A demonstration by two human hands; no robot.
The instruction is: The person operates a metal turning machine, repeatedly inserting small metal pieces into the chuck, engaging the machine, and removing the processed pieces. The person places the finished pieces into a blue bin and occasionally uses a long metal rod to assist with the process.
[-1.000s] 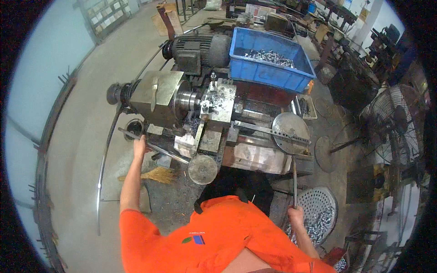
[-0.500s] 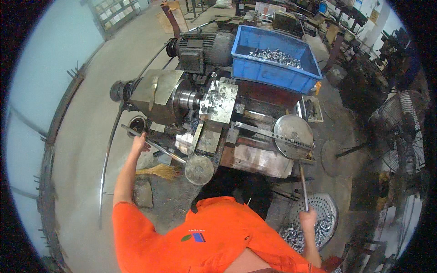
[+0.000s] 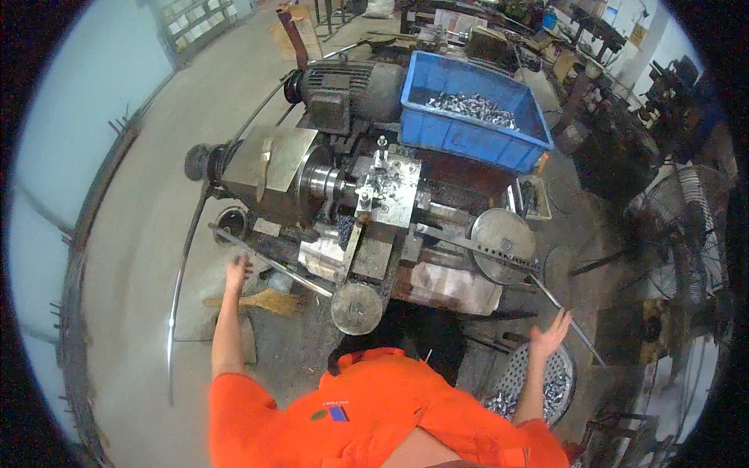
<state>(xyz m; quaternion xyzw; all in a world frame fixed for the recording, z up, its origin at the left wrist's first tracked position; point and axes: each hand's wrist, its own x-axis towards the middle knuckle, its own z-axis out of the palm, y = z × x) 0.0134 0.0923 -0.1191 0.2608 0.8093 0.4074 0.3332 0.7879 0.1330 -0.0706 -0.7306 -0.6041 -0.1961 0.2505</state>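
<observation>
Just below the long lever rod (image 3: 269, 262) at the left of a small lathe, my left hand (image 3: 238, 271) is off the rod, its fingers loosely curved and holding nothing. That rod ends at a round metal hub (image 3: 356, 308). On the right, my right hand (image 3: 551, 334) has its fingers stretched out beside a second lever rod (image 3: 566, 315); whether the palm touches it I cannot tell. This rod slants out from below a round metal disc (image 3: 503, 238). Between the hands, the tool block (image 3: 394, 191) sits right of the lathe chuck (image 3: 324, 181).
A blue bin (image 3: 476, 140) with small metal parts stands behind the lathe, right of the motor (image 3: 351, 90). More parts lie in a perforated basket (image 3: 511, 374) under my right forearm. A straw broom (image 3: 269, 303) lies on the floor; a fan (image 3: 683, 226) stands far right.
My right hand has let go of its rod and opened, and the rod has swung out to the right. My left hand has come off its rod. The tool block has shifted slightly right.
</observation>
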